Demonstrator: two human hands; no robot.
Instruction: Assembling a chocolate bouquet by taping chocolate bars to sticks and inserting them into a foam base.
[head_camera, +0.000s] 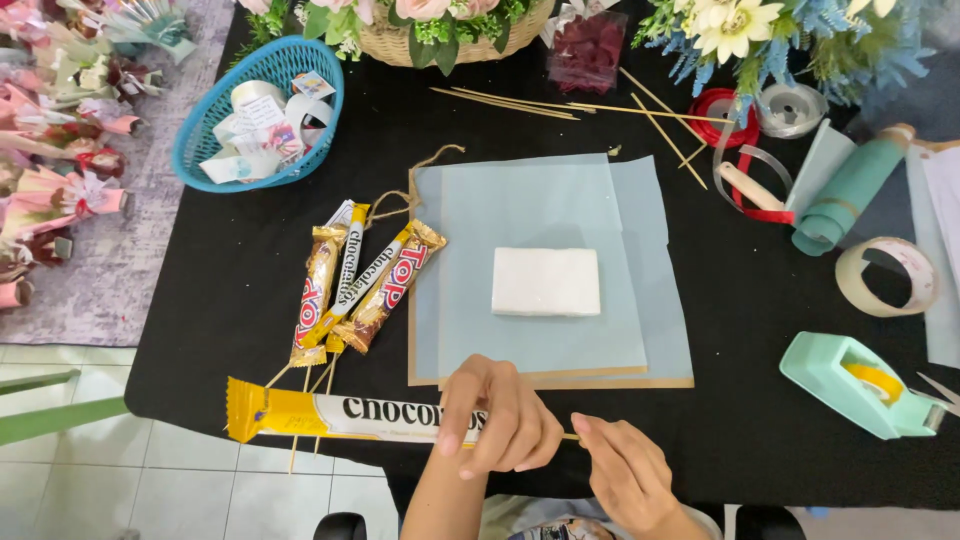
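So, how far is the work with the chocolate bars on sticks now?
Three chocolate bars already lie on the black table with sticks showing below them. In hand is a fourth: the left hand grips the long yellow bar while the right hand pinches a thin stick at its end. The white foam block on pale blue paper lies bare, and spare sticks remain.

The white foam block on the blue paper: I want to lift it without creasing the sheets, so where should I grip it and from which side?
Probably best to pinch the foam block across its two long edges, coming straight down from above. It lies flat, alone in the middle of the blue paper, so its sides are free all round, and the short span suits one hand. Both hands are busy at the near table edge.
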